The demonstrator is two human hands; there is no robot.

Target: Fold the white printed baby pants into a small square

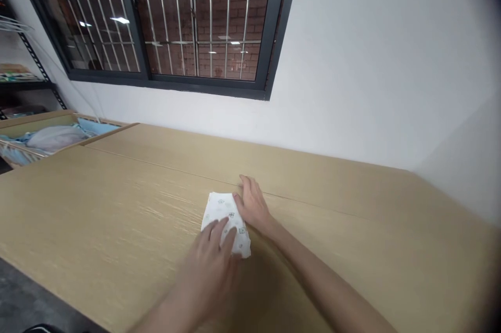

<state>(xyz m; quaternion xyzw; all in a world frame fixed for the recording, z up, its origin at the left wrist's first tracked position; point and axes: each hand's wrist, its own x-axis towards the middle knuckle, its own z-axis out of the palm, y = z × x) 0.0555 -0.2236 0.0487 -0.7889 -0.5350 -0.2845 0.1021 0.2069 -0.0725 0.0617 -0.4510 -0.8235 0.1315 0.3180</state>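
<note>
At your far left, a dark shelf (25,85) holds some flat items. In front of it, a bin (109,133) with a wood-coloured rim adjoins the table's left end, and you can see blue and pale fabric (58,137) heaped inside. Below, a strip of grey floor (23,291) shows past the near edge of the table (117,207). The tabletop is tan and slightly wrinkled, with a long thin seam (188,173) running across it. Above its back edge, the dark-framed window (172,25) has metal bars and bricks behind the glass, with lights reflected in it.

Further right, your left hand (213,252) reaches in from the bottom, palm down, over the lower left part of the white printed piece (225,205). Its fingers are bent a little and spread apart; the hand is blurred, so you can't fairly tell whether they press on the piece or sit just above it. The piece lies flat on the table, just on your side of the seam, its small dark marks facing up.

Just beyond, your right hand (254,202) rests along its upper right edge, thumb away from the other fingers and at the border, fingertips reaching past the seam. The plain white wall (371,56) fills the right side.
</note>
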